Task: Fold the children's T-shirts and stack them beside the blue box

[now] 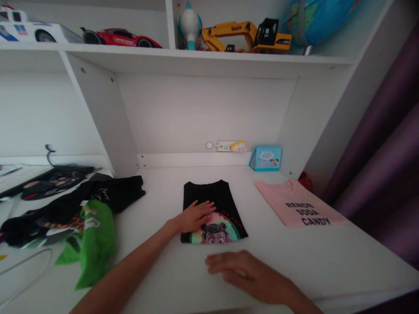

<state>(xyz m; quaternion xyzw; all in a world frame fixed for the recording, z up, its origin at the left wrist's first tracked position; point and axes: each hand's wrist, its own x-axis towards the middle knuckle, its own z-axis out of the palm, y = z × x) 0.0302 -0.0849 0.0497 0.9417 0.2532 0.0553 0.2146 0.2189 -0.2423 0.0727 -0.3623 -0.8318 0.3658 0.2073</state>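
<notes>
A black T-shirt [209, 192] lies folded into a neat rectangle at the middle of the white desk, its colourful cartoon print facing up at the near end. Flat on its left side rests my left hand [197, 215], fingers stretched out across the cloth. My right hand [247, 274] hovers over the desk just in front of the shirt's near edge, apart from it, with fingers extended and nothing in them. To the right lies a folded pink T-shirt [299, 205] with dark lettering. Unfolded clothes sit at the left: a green garment [96, 240] on top of black clothing [122, 194].
A blue desk calendar [267, 158] stands at the back, beside a power strip [225, 146]. Overhead, a shelf [209, 59] carries a toy excavator [248, 35], a red toy car [121, 38] and a globe [321, 19]. A purple curtain [382, 174] hangs at the right.
</notes>
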